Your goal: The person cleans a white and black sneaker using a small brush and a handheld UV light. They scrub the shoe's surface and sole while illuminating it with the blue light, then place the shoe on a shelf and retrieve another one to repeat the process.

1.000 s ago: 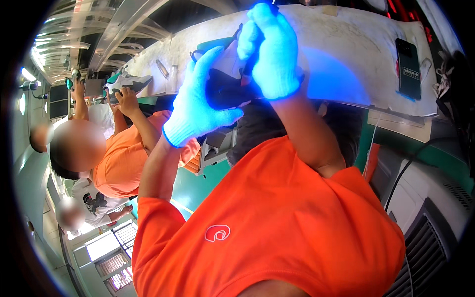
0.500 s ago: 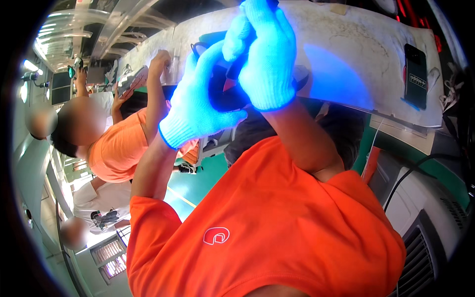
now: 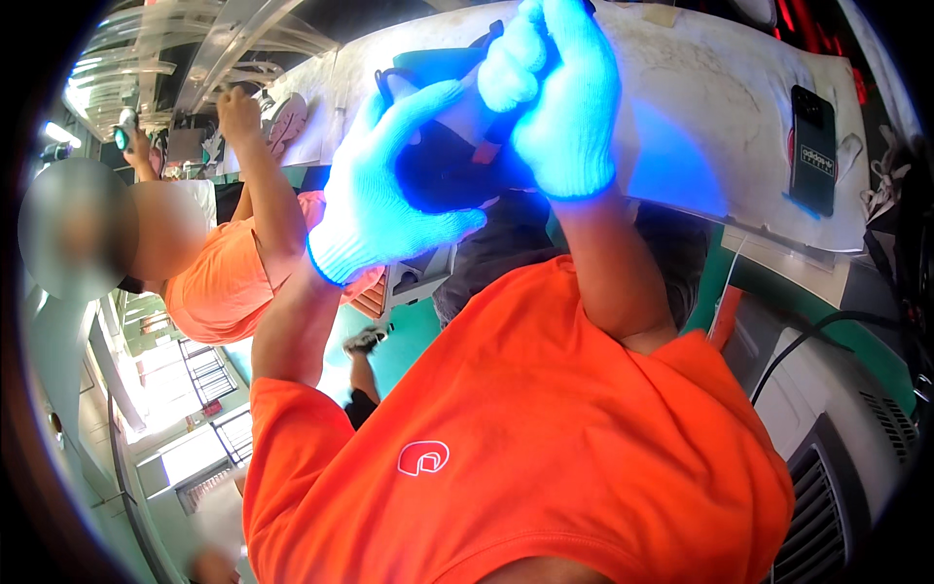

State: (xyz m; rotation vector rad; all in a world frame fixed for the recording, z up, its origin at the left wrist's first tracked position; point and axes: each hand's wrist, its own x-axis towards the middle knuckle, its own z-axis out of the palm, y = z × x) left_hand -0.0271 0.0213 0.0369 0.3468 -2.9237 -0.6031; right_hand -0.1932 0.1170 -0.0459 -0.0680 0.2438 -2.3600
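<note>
Both my hands wear knitted gloves lit bright blue. My left hand [image 3: 375, 190] curves round a dark item [image 3: 433, 167] that looks like a shoe, thumb at its near side and fingers at its far side. Much of this item is lost in shadow. To its right and slightly higher, my right hand [image 3: 569, 107] is closed in a fist. Dark ends show above and below the fist, but what it grips cannot be made out. A teal surface [image 3: 438, 64] shows behind the gloves.
A worn whitish covering [image 3: 710, 78] lies on the bench, with a blue patch of light right of my hands. A dark phone [image 3: 813, 146] lies at the right. On the left, an orange-clad co-worker [image 3: 229, 287] sits by a shoe [image 3: 287, 127]. A grey-white machine [image 3: 817, 380] stands lower right.
My right fist has moved right and slightly down, away from my left hand, which has hardly moved. The co-worker's raised hand has shifted left. A leg with a shoe now shows on the floor.
</note>
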